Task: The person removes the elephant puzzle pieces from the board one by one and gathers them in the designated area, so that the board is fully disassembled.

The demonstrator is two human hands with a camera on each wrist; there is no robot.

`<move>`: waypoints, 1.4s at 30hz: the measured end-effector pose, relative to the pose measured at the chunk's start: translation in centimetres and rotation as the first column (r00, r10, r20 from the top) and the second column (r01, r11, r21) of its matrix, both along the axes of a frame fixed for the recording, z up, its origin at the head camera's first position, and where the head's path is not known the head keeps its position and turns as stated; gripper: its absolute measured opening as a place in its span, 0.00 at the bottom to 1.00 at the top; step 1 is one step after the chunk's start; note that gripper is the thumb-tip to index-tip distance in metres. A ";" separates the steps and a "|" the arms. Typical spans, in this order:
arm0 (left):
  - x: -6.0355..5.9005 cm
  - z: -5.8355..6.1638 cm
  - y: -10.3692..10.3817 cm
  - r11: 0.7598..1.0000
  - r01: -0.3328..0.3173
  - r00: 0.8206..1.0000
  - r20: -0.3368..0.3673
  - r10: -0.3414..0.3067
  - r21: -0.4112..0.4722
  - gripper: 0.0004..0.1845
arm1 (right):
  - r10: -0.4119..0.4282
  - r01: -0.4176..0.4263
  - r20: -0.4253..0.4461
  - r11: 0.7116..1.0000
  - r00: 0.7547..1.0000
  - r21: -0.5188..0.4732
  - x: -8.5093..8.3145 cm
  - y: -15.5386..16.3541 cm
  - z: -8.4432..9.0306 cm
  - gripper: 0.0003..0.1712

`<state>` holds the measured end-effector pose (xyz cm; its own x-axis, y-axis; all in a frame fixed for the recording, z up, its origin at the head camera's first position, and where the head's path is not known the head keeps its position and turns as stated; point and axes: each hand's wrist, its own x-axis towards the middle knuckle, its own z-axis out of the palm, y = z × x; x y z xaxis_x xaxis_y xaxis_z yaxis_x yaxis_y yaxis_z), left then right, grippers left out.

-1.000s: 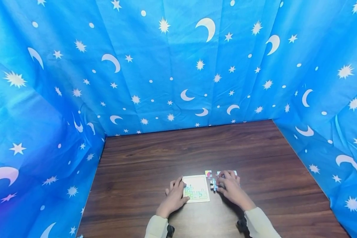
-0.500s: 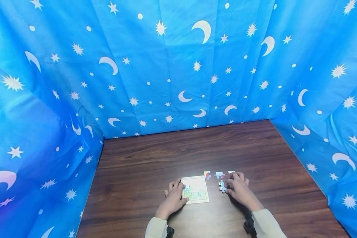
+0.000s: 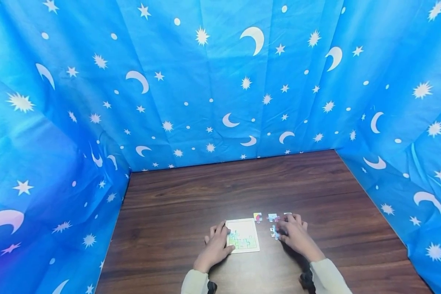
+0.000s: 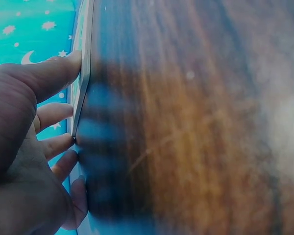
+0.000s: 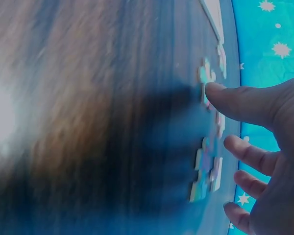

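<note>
My left hand [image 3: 216, 248] rests along the left side of a square puzzle board [image 3: 241, 225]. In the left wrist view its thumb [image 4: 63, 71] lies on the board's face and the fingers touch the board's edge [image 4: 86, 63]. Several joined pieces fill the near part of the board. My right hand [image 3: 297, 237] hovers low over loose pieces right of the board. Its thumb [image 5: 225, 98] touches a bluish jigsaw piece [image 5: 204, 73], while the other fingers are spread apart. More jigsaw pieces [image 5: 200, 171] lie beneath those fingers, partly hidden in the head view.
Beyond the right hand lie a yellow and pink piece [image 3: 257, 217], a pale blue piece [image 3: 272, 217] and a partly covered one [image 3: 287, 213]. All are on a dark wooden table [image 3: 191, 196]. Blue curtains [image 3: 191, 81] with moons and stars enclose its back and sides.
My right hand has moved right, away from the board, and the bluish piece moved with it. Two pieces behind it now show more. The left hand has stayed on the board.
</note>
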<state>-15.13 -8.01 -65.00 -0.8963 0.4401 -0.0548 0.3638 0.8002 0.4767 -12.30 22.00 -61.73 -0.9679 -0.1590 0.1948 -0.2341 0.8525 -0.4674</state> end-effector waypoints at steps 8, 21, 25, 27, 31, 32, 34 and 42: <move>0.1 0.4 0.0 1.000 -0.007 1.000 0.005 0.007 0.009 0.25 | 0.017 -0.018 -0.025 1.000 1.000 -0.022 -0.8 -2.5 0.1 0.10; -0.4 0.8 0.0 0.999 -0.022 1.000 -0.016 0.023 0.034 0.37 | 0.128 -0.128 -0.086 0.992 0.988 0.001 -2.4 -6.9 0.3 0.07; -0.2 0.8 -0.2 0.999 -0.009 1.000 -0.012 0.010 0.045 0.37 | 0.194 -0.194 -0.084 0.981 0.978 0.000 -2.7 -8.4 0.1 0.05; -0.1 0.7 -0.2 0.999 -0.002 1.000 -0.006 0.002 0.043 0.37 | 0.217 -0.219 -0.086 0.976 0.972 -0.011 -2.8 -9.1 0.0 0.06; 0.0 0.6 -0.2 0.999 0.008 1.000 -0.016 -0.007 0.051 0.37 | 0.226 -0.222 -0.109 0.974 0.968 0.048 -3.1 -10.3 -0.3 0.07; -0.1 0.6 -0.3 0.999 0.009 1.000 -0.018 -0.008 0.052 0.38 | 0.230 -0.223 -0.112 0.972 0.967 0.066 -3.1 -10.5 -0.4 0.07; -0.1 0.5 -0.3 0.998 0.010 1.000 -0.021 -0.008 0.061 0.38 | 0.238 -0.228 -0.113 0.969 0.965 0.094 -3.3 -10.9 -0.6 0.06; -0.1 0.7 -0.3 0.998 0.010 1.000 -0.010 -0.010 0.064 0.39 | 0.261 -0.251 -0.140 0.964 0.955 0.089 -3.7 -11.5 -0.9 0.06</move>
<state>-15.21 -8.28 -64.31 -0.8921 0.4515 -0.0178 0.3764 0.7643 0.5236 -16.03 10.52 -62.60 -0.8537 -0.4161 0.3132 -0.5113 0.7839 -0.3523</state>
